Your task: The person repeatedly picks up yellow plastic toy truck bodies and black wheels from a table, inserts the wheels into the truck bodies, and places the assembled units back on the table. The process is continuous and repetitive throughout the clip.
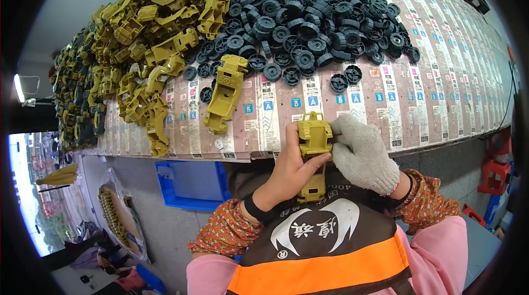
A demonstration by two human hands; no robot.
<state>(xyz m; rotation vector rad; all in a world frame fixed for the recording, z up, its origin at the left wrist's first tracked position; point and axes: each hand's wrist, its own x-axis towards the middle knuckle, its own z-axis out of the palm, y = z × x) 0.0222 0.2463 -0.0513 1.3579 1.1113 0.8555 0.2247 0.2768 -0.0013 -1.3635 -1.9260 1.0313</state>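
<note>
A big pile of black wheels (308, 25) sits on the table (463, 85); on the near side of the pile, well apart from it, a yellow toy car (316, 135) is held up at the table's near edge, one end pointing to the pile and the other end over the dark apron (330, 229); the left hand (288, 176) is bare and closed around the toy car, with the thumb across its middle and the fingers along its left side; the right hand (361, 154) wears a pale glove, and its bent fingers are at the right side of the toy car, at the end nearer the pile; I cannot tell how tight those fingers are or if they have something small in them; left of the pile is a tall heap of yellow car parts (160, 25); one more yellow car (226, 94) lies alone near the pile, on its near left side; two loose wheels (345, 78) lie just beside the pile on its near side; a blue tub (190, 185) is lower than the pile, nearer and to the left
</note>
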